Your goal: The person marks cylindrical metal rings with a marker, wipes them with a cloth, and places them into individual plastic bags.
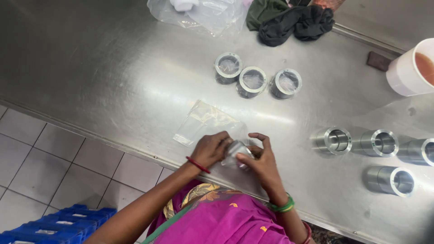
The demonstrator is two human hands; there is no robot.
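Stainless steel worktable point(113, 68) above pale floor tiles point(54, 158), blue crate point(58, 226) below.

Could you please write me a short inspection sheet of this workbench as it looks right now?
Surface: steel table, shiny, scuffed.
Job's things: clear plastic bag held between both hands; more clear bags flat beside them; three bagged metal rings in a row; four bare metal sleeves to the right.
Clutter: dark cloths, crumpled plastic, white cup of brown drink.
Grippers: left hand and right hand pinch the bag.
Cables: nothing seen.
Surroundings: tiled floor, blue crate.
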